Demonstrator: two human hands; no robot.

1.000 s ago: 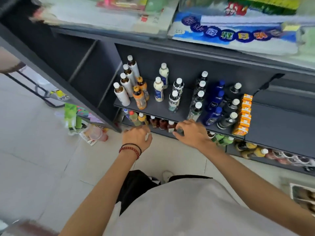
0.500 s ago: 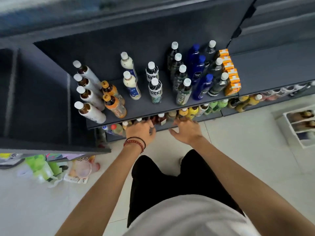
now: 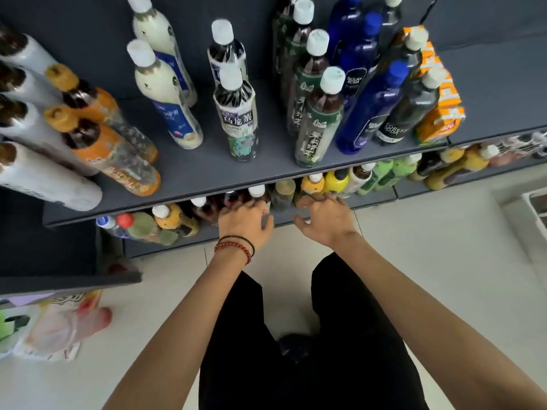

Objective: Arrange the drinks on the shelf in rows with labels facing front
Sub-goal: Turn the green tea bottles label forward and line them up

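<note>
Drinks (image 3: pixel 318 125): I see them on two levels, standing in files on the upper shelf (image 3: pixel 207 173) and crowded on the lower shelf (image 3: pixel 165 247).
Done: upper files look lined up, most labels outward, by my reading.
Remaining: lower row appears mixed and unsorted.
Left hand (image 3: pixel 245 224): fingers bent onto dark bottles (image 3: pixel 207 210); I cannot tell whether they grip.
Right hand (image 3: pixel 327 221): fingers spread wide, holding nothing, just beside a yellow bottle (image 3: pixel 337 180).
Hidden: the upper shelf's edge covers the lower labels; white bottles (image 3: pixel 44 179) are cut off.
</note>
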